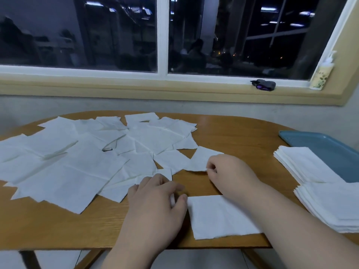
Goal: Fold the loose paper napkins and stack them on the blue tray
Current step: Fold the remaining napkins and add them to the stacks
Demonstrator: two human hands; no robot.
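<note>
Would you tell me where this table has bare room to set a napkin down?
The table is bare between the loose napkins and the blue tray, and along its near-left edge. Its left half and the stacks at right are crowded.

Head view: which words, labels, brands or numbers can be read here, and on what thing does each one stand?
No text can be read.
Pump bottle on the windowsill: the label shows a pattern, any print is too blurred.
Napkins, blue tray: no print visible.
Dark object on the windowsill: too small to tell.
</note>
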